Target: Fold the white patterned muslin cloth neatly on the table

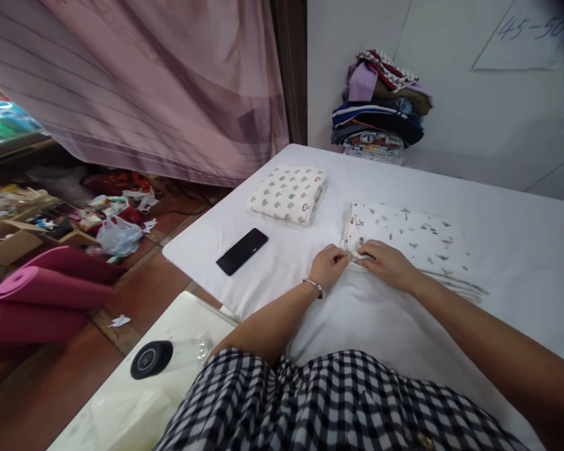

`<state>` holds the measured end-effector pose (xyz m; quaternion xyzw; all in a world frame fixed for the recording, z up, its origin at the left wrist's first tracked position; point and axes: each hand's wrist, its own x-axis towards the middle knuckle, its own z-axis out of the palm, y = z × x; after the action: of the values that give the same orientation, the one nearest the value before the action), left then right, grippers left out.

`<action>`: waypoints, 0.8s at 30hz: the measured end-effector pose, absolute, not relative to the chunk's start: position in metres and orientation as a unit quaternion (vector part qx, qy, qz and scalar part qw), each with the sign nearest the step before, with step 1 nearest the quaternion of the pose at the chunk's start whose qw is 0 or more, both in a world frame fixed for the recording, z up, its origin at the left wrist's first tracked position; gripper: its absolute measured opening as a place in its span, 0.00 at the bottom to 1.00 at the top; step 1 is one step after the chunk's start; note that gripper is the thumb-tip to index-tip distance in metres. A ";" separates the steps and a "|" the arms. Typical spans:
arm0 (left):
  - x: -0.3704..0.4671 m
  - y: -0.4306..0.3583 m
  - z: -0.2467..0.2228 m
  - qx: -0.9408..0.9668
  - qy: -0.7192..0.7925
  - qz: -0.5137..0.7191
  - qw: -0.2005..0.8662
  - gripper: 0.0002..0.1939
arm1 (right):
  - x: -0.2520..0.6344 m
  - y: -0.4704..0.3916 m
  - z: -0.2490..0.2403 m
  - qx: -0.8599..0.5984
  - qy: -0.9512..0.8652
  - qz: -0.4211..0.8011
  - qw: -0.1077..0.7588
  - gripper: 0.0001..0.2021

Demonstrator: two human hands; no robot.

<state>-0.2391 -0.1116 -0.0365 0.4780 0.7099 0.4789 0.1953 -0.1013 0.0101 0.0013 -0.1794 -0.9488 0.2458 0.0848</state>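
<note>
A white folded cloth (416,235) printed with small plants and leaves lies flat on the white-covered table (512,250). My left hand (329,266), with a bracelet at the wrist, pinches the cloth's near left corner. Right beside it, my right hand (388,263) has its fingers closed on the same near edge, the fingertips of both hands almost touching. Layered folds show along the cloth's left side and near right edge. Farther left sits a second folded cloth (289,193) with grey mushroom-like prints, touched by neither hand.
A black phone (242,250) lies left of my hands. Stacked clothes (380,106) stand beyond the table's far edge, against the wall. At lower left, a bottle with a black cap (151,359) lies on a white side surface (192,313). Pink rolled mats (51,291) and boxes crowd the floor.
</note>
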 end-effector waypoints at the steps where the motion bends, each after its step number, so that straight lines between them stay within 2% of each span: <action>1: -0.240 -0.111 -0.036 0.477 0.708 0.482 0.199 0.09 | -0.102 0.010 0.003 -0.185 -0.945 0.255 0.087 0.08; 8: -0.250 -0.116 -0.031 0.459 0.735 0.470 0.168 0.10 | -0.095 0.018 0.019 -0.202 -0.923 0.277 0.174 0.10; 14: -0.242 -0.119 -0.027 0.487 0.760 0.391 0.178 0.14 | -0.096 0.015 0.015 -0.154 -0.950 0.243 0.122 0.09; 24: -0.243 -0.114 -0.031 0.497 0.769 0.370 0.158 0.06 | -0.100 0.008 0.013 -0.137 -0.962 0.208 0.115 0.10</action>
<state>-0.2435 -0.1145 -0.0305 0.4966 0.7692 0.3699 0.1581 -0.0998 0.0083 0.0128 -0.1366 -0.9616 0.2085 0.1153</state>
